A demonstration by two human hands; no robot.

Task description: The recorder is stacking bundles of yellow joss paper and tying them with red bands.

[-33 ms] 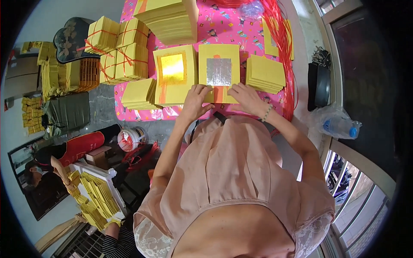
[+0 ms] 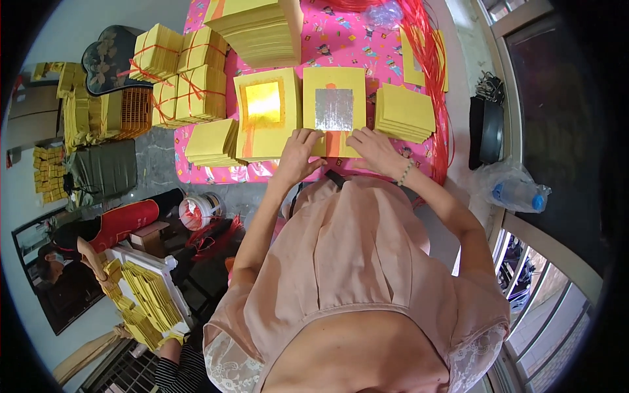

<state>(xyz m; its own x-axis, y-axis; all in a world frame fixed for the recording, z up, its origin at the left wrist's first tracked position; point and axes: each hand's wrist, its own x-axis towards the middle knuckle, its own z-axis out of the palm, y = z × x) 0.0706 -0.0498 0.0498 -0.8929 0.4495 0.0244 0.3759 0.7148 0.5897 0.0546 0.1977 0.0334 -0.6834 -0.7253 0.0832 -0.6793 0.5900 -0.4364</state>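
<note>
Bending my fingers over the near end of the yellow paper with the silver square point(image 2: 333, 108), I have one hand at each side of its orange band point(image 2: 332, 141); the paper lies flat in front of me, and I take it as the centre of the clock. My left hand point(image 2: 303, 150) is half curled at 7 o'clock, thumb spread away from the fingers; my right hand point(image 2: 372, 148) is half curled at 5. Whether either one pinches a sheet I cannot tell. To work this well, I would press evenly with both, wrists level, and leave the silver face unrubbed. The near edge of the table point(image 2: 223, 175) runs close by my wrists, so 6 looks tight. At 9 the gold-square stack point(image 2: 263, 103) sits just beside, nearly closing that side; at 3 a thin strip of pink cloth point(image 2: 334, 49) parts the paper from the right folded stack point(image 2: 405, 111). The easiest opening seems to be 12, where more cloth shows. Farther out, the tall stack point(image 2: 259, 40) bounds it between 10 and 11; red strands point(image 2: 427, 62) trail past 2, likely to catch my bracelet point(image 2: 406, 173). Red-tied bundles point(image 2: 196, 95) stand between 9 and 10.
</note>
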